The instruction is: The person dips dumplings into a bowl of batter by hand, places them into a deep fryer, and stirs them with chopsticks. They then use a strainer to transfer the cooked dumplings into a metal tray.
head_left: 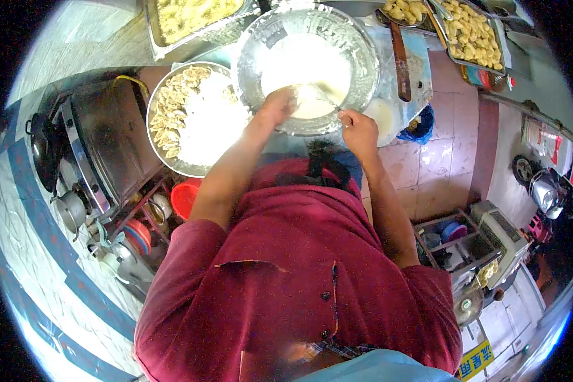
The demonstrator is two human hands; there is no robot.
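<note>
A large metal bowl [368,62] with pale batter [318,105] in it stands at the top centre. Over its near right rim, my right hand [360,130] is closed round the handle of a metal utensil [325,95], whose far part lies over the batter. My left hand [279,105] is above the bowl's near left part, beside the utensil; glare washes out its fingertips, and what they hold cannot be made out. To the left, a round metal tray [154,143] holds brownish pieces [172,114] and a white, overexposed heap [213,124].
Trays of yellowish pieces stand at the top left [191,19] and top right [474,35]. A wooden-handled tool [401,63] lies right of the bowl. Below it is a blue-lined bin [420,127]. A black griddle [111,137] and a red basin [183,197] are at left.
</note>
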